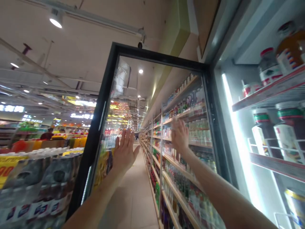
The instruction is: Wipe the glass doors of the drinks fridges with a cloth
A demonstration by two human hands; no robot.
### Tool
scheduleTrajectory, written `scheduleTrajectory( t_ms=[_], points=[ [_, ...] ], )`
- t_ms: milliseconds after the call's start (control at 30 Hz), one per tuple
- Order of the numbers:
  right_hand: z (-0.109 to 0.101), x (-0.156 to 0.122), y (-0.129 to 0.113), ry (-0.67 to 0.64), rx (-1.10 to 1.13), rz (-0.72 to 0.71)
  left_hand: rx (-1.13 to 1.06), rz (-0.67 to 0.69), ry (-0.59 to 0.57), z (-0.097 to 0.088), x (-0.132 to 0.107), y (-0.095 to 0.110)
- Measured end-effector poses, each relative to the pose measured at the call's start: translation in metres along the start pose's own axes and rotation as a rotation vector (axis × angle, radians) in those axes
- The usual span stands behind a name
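Observation:
An open glass cooler door [162,58] with a dark frame stands in front of me. My left hand [125,151] is flat with its fingers stretched out, palm toward the glass at the left part of the pane. Whether it touches the glass, I cannot tell. Farther right, my right hand [180,135] is raised in front of the same pane. Its fingers are smeared by motion, and a pale blur at their tips cannot be made out. A whitish patch [121,78] shows at the pane's upper left corner.
To the right is the lit cooler with bottles [264,132] on wire-edged shelves. Stacked packs of bottles [35,190] stand at the left. Through the glass, an aisle floor [133,197] runs along long shelves [164,149] of drinks.

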State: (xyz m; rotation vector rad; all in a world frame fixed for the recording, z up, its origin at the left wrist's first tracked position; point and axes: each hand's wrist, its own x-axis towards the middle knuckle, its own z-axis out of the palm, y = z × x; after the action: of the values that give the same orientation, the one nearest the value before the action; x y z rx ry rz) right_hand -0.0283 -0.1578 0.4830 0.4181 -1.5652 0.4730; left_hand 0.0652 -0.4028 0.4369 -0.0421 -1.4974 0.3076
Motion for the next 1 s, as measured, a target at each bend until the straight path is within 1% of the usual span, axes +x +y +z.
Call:
scheduleTrajectory(
  t_ms=[33,67,100,133,167,200,233,267,300,333,367,400,467,500,533,567,667,700,733,767,800,867,900,933,967,1000],
  points=[
    [0.005,-0.005,-0.017,-0.038,0.017,-0.216,-0.003,0.007,0.007,0.001,0.0,-0.002],
    [0.009,-0.008,-0.028,-0.086,0.03,-0.405,-0.005,0.015,0.01,0.003,0.0,-0.003],
    [0.01,-0.009,-0.03,-0.116,0.028,-0.495,-0.007,0.021,0.013,0.004,0.0,-0.004],
    [0.009,-0.009,-0.023,-0.125,0.017,-0.483,-0.009,0.022,0.014,0.005,0.0,-0.005],
    [0.006,-0.006,-0.009,-0.105,-0.004,-0.356,-0.009,0.02,0.012,0.007,0.0,-0.005],
    [0.002,-0.003,0.009,-0.065,-0.033,-0.156,-0.008,0.017,0.008,0.008,0.0,-0.004],
    [-0.002,0.001,0.027,-0.003,-0.056,0.09,-0.005,0.014,0.004,0.009,0.0,-0.004],
    [-0.006,0.004,0.043,0.052,-0.072,0.27,-0.002,0.01,0.002,0.009,0.0,-0.004],
    [-0.007,0.006,0.052,0.086,-0.078,0.377,0.001,0.006,0.002,0.01,-0.001,-0.003],
    [-0.006,0.005,0.053,0.095,-0.073,0.387,0.002,0.005,0.002,0.011,-0.001,-0.003],
    [-0.003,0.002,0.049,0.076,-0.058,0.301,0.002,0.007,0.004,0.012,-0.001,-0.004],
    [0.001,-0.002,0.039,0.032,-0.036,0.136,-0.001,0.009,0.007,0.013,-0.001,-0.004],
    [0.009,-0.013,0.018,-0.074,0.013,-0.249,-0.007,0.013,0.016,0.014,-0.002,-0.006],
    [0.012,-0.016,0.013,-0.102,0.031,-0.369,-0.008,0.016,0.019,0.015,-0.002,-0.006],
    [0.013,-0.018,0.013,-0.1,0.039,-0.396,-0.005,0.018,0.02,0.015,-0.002,-0.007],
    [0.012,-0.017,0.019,-0.064,0.04,-0.335,0.0,0.019,0.019,0.016,-0.002,-0.007],
    [0.006,-0.007,0.05,0.16,0.013,0.1,0.015,0.026,0.012,0.017,-0.003,-0.007],
    [0.006,-0.003,0.056,0.219,0.006,0.201,0.017,0.026,0.014,0.017,-0.003,-0.007],
    [0.007,-0.001,0.056,0.251,0.006,0.237,0.018,0.027,0.019,0.018,-0.003,-0.008],
    [0.01,-0.001,0.051,0.253,0.015,0.206,0.018,0.032,0.026,0.018,-0.003,-0.008],
    [0.013,-0.004,0.042,0.224,0.03,0.102,0.017,0.036,0.035,0.019,-0.004,-0.009],
    [0.02,-0.011,0.024,0.121,0.061,-0.203,0.015,0.047,0.05,0.02,-0.004,-0.01],
    [0.021,-0.015,0.019,0.07,0.067,-0.326,0.015,0.051,0.054,0.02,-0.004,-0.011],
    [0.02,-0.018,0.02,0.035,0.065,-0.378,0.016,0.05,0.051,0.02,-0.004,-0.011],
    [0.017,-0.019,0.026,0.033,0.053,-0.322,0.018,0.046,0.044,0.019,-0.004,-0.011],
    [0.013,-0.019,0.037,0.059,0.035,-0.182,0.021,0.042,0.035,0.018,-0.004,-0.01]
  ],
)
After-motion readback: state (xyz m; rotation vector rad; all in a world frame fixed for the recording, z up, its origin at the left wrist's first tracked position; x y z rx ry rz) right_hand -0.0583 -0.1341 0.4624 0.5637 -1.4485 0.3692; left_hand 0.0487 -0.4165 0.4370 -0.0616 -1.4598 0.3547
